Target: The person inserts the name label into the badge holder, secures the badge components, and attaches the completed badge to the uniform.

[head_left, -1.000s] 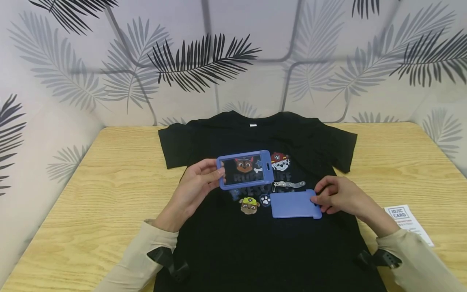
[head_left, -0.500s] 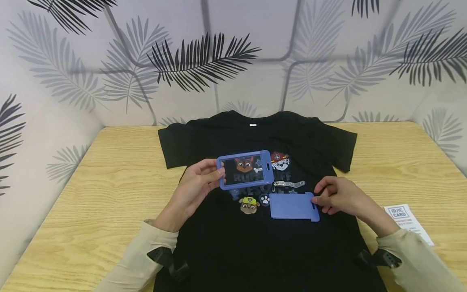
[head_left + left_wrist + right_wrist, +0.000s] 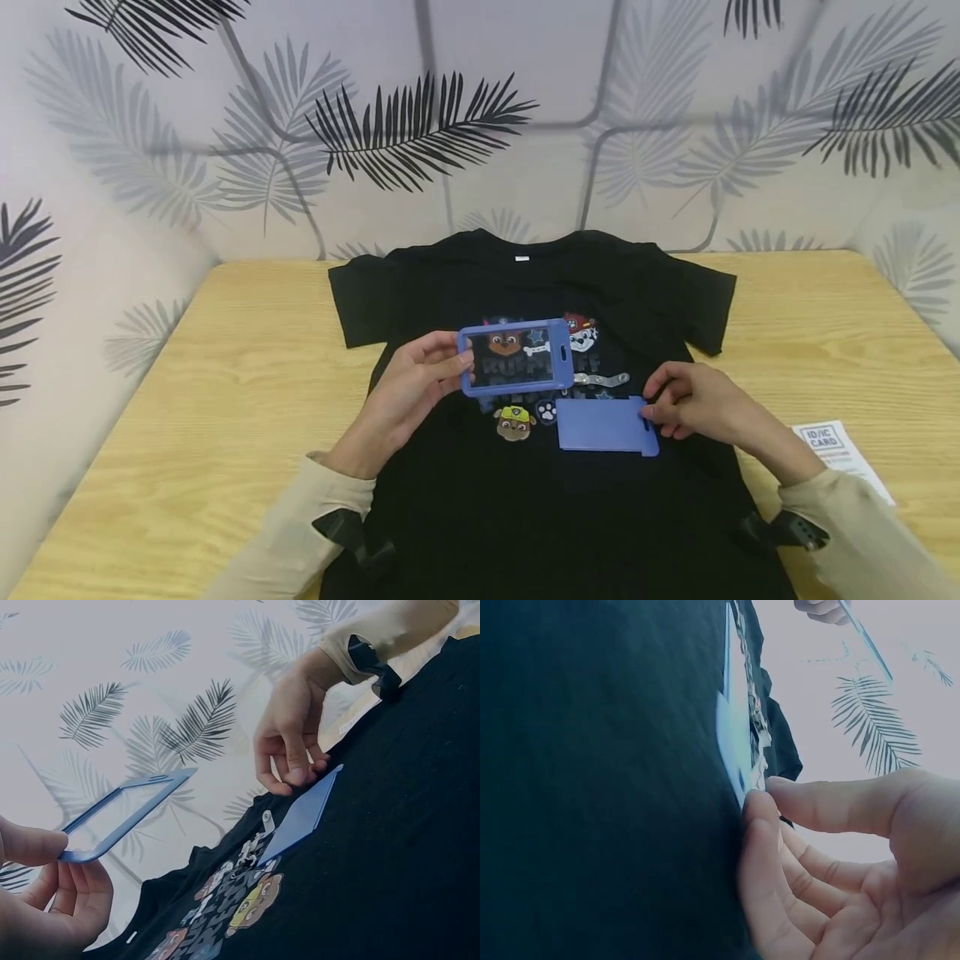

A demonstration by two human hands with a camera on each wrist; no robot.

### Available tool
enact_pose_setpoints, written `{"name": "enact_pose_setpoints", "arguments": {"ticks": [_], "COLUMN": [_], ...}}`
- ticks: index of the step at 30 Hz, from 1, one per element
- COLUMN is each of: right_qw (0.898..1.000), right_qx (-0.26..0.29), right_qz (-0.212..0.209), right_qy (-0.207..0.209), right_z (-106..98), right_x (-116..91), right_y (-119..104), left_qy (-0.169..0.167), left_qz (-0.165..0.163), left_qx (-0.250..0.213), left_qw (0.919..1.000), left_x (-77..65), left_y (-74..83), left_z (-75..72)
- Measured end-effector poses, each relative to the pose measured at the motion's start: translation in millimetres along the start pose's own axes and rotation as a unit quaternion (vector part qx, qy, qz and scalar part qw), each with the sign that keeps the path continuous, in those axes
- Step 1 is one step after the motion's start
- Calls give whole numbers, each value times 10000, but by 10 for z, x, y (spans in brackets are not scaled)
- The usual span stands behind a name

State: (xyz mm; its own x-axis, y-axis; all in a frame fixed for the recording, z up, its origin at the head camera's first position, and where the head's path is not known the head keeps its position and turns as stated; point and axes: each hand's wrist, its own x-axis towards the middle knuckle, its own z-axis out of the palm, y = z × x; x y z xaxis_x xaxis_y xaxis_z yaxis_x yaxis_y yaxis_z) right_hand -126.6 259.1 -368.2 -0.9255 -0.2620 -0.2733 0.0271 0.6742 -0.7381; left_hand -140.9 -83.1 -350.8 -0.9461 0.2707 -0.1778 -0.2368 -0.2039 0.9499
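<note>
My left hand [image 3: 416, 379] pinches the left end of a blue badge holder frame [image 3: 563, 375] with a clear window, thumb in front. It is held raised, and the shirt's print shows through the window. The blue back panel [image 3: 600, 425] of the holder lies on the black T-shirt [image 3: 585, 517], below and right of the frame. My right hand [image 3: 693, 402] pinches the panel's slotted right end between thumb and index finger. In the right wrist view the panel [image 3: 735, 742] appears edge-on, with the thumb and index finger meeting at its near end.
A clear strap with a metal clip [image 3: 606, 380] lies on the shirt just above the panel. To the right, a white printed card [image 3: 843, 454] reading "ID/IC CARD" rests on the wooden table [image 3: 225, 400]. A leaf-patterned backdrop [image 3: 510, 183] stands behind.
My left hand has moved the frame slightly right and down, so it now covers part of the clip. The panel turned slightly under my right hand, its right end dipping lower.
</note>
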Motion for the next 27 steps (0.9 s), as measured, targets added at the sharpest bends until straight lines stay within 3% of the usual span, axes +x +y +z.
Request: {"name": "enact_pose_setpoints", "arguments": {"ticks": [7, 15, 27], "right_qw": [9921, 9579, 9314], "right_qx": [-1212, -2718, -3621], "right_qz": [-223, -486, -361], "right_qy": [220, 788, 92], "right_z": [-327, -657, -936], "right_x": [-149, -341, -567], "right_y": [98, 428, 808], "left_qy": [-215, -198, -329], "left_qz": [-20, -147, -48], "left_qx": [109, 304, 404], "left_qw": [9997, 9992, 9986], "left_x": [49, 18, -33], "left_y": [-51, -64, 8], "left_z": [62, 26, -34]}}
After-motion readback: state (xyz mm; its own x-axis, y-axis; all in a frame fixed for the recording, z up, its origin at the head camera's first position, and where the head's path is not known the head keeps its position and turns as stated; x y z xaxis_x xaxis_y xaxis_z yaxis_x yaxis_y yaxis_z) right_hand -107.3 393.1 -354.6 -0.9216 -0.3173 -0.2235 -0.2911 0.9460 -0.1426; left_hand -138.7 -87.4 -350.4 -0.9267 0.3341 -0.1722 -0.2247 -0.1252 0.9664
